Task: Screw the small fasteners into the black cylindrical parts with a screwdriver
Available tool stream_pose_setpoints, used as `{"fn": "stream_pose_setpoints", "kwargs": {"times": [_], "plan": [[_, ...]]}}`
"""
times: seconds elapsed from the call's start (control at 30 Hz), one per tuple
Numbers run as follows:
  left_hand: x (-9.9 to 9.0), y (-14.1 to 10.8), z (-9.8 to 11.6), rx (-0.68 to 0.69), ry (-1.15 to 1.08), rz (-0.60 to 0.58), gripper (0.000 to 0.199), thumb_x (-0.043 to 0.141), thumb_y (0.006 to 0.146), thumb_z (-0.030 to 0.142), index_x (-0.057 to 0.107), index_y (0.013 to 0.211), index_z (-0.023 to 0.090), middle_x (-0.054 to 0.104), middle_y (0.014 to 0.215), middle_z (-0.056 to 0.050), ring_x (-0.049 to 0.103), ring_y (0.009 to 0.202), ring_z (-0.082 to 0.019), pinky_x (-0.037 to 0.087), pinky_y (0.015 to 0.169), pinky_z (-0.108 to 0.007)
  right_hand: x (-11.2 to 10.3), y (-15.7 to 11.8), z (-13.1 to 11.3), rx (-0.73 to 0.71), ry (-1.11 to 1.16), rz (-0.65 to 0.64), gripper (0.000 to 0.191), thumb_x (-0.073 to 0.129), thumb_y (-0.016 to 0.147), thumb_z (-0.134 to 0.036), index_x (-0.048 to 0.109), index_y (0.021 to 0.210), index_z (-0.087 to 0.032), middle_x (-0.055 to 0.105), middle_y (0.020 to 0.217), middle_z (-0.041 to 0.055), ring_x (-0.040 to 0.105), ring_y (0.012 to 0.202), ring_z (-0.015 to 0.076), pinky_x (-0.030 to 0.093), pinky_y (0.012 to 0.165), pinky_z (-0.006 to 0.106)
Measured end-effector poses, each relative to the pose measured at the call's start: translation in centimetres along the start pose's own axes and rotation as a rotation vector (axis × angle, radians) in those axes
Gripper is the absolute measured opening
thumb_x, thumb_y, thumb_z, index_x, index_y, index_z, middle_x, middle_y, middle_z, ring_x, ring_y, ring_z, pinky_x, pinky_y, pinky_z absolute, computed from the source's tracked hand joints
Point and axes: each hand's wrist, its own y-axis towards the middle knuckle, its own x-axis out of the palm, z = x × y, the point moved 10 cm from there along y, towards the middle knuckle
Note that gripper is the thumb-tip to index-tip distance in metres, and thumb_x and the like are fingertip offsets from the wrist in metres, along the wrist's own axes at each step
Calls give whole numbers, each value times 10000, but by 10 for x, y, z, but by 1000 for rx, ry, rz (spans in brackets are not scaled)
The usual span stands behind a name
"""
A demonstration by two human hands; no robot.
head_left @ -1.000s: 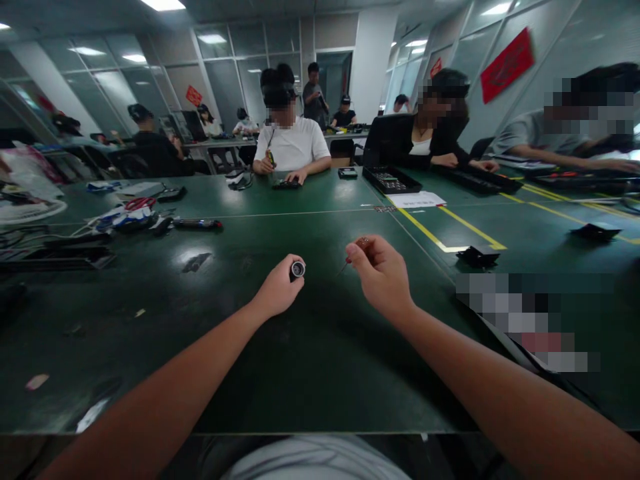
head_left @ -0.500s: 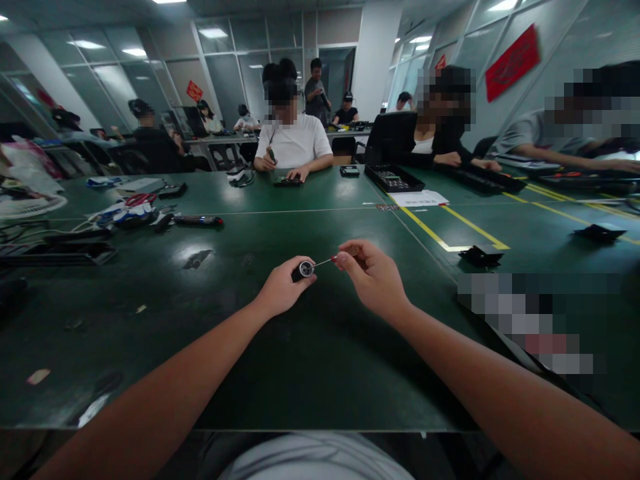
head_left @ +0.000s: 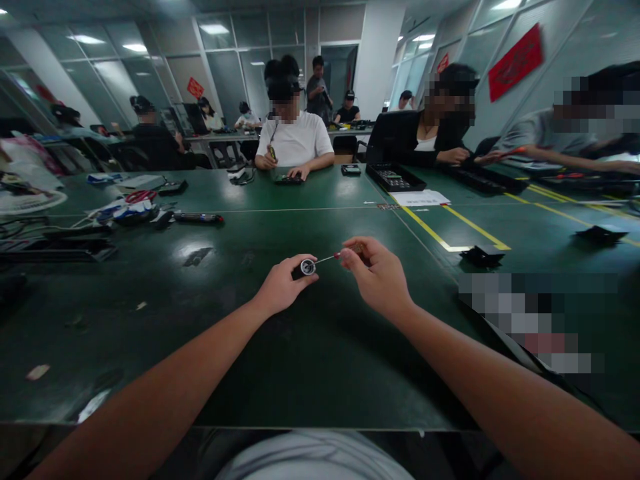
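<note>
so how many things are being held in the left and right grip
2: a dark cylinder in the left grip, and a thin-shafted tool in the right grip. Smaller pieces could be hidden inside either.

Dim overall, lit by ceiling lamps (head_left: 214,29); glare whitens the table (head_left: 320,360) left of centre; side edges stretch.
</note>
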Motion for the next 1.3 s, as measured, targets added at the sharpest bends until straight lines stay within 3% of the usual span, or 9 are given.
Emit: {"fn": "stream_pose_setpoints", "kwargs": {"times": [0.27, 0.7, 0.93, 1.17, 1.3], "plan": [[-4, -1, -1, -44, -76, 19, 353, 693, 880, 320, 651, 1220, 233, 728, 1120, -33, 667, 1059, -235, 480, 986, -383, -1, -2, -1, 10, -32, -12, 186, 539, 979, -359, 637, 1018, -205, 697, 728, -1, 665, 661, 161, 479, 634, 296], [-2, -2, 4, -6, 95, 2, 373, 700, 884, 313, 650, 1251, 270, 710, 1151, -41, 642, 1047, -253, 480, 956, -414, 9, -6, -6, -12, -36, -117, 198, 531, 983, -381, 607, 1057, -214, 668, 705, -15, 644, 624, 155, 454, 600, 282], [0, -2, 9, 14, 160, -3, 387, 730, 868, 317, 666, 1247, 275, 716, 1140, -43, 633, 1036, -253, 476, 964, -417, 6, -7, -20, -89, -167, -73, 348, 453, 1021, -438, 670, 862, -217, 642, 661, 0, 612, 614, 158, 404, 600, 290], [-2, -1, 6, 4, 182, 6, 399, 728, 871, 310, 663, 1264, 275, 715, 1135, -47, 637, 1027, -255, 470, 978, -426, 11, -6, -19, -129, -210, -94, 207, 446, 992, -281, 606, 1102, -207, 705, 858, 48, 638, 738, 192, 448, 683, 320], [-2, -2, 6, 3, 184, 5, 392, 730, 869, 310, 671, 1255, 277, 718, 1112, -47, 638, 1015, -260, 470, 980, -437, 13, -7, -16, -94, -205, -137, 244, 420, 1017, -330, 623, 1103, -225, 691, 825, 31, 635, 716, 193, 438, 651, 314]]}}
